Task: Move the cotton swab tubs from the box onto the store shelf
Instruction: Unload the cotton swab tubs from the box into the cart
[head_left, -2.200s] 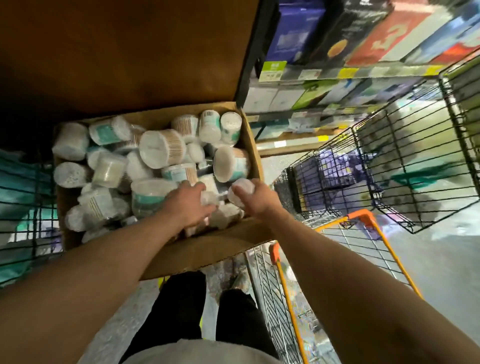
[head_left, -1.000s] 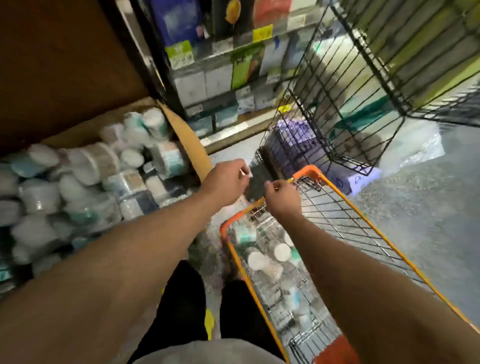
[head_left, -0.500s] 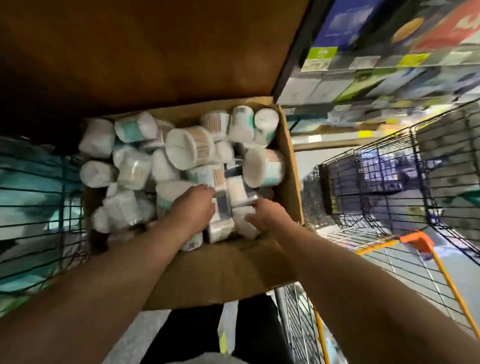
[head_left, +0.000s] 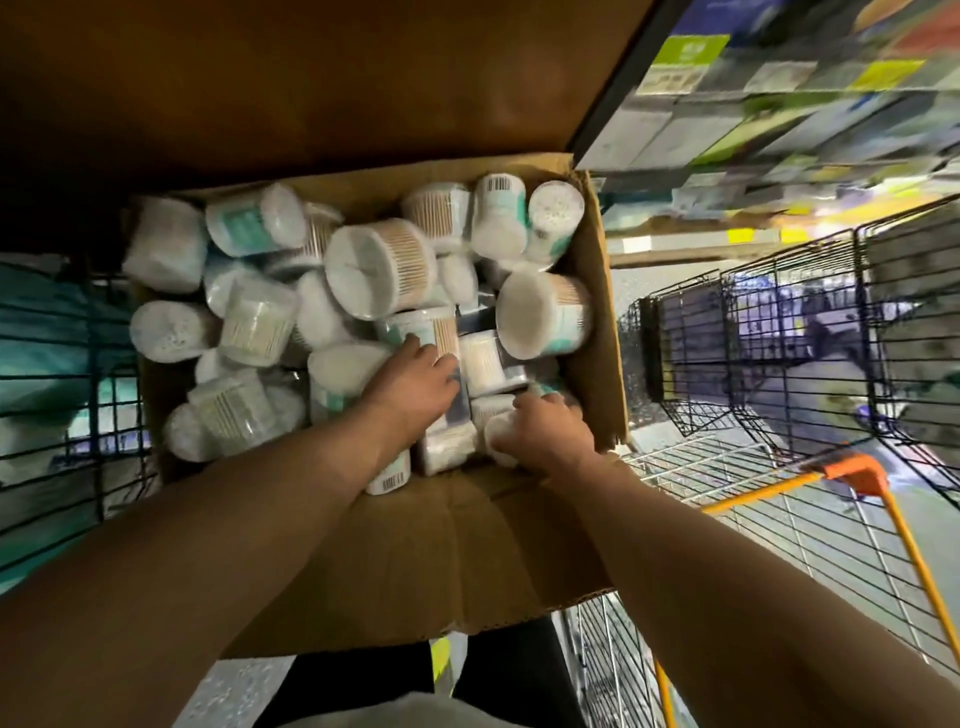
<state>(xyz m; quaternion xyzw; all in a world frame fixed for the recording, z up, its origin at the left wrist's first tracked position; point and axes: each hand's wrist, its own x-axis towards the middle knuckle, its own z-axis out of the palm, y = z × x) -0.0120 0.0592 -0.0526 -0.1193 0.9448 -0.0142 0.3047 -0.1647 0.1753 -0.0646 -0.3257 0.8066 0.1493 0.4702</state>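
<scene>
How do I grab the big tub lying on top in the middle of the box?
Come from above and wrap fingers round the curved wall of the big tub. It lies on its side atop the other tubs, uncovered; its flat lid offers no hold.

The open cardboard box (head_left: 415, 545) carries a loose heap of cotton swab tubs (head_left: 379, 267), most lying on their sides. The store shelf (head_left: 769, 78) at upper right holds what seem to be boxed goods (head_left: 639, 135), blurred.
</scene>
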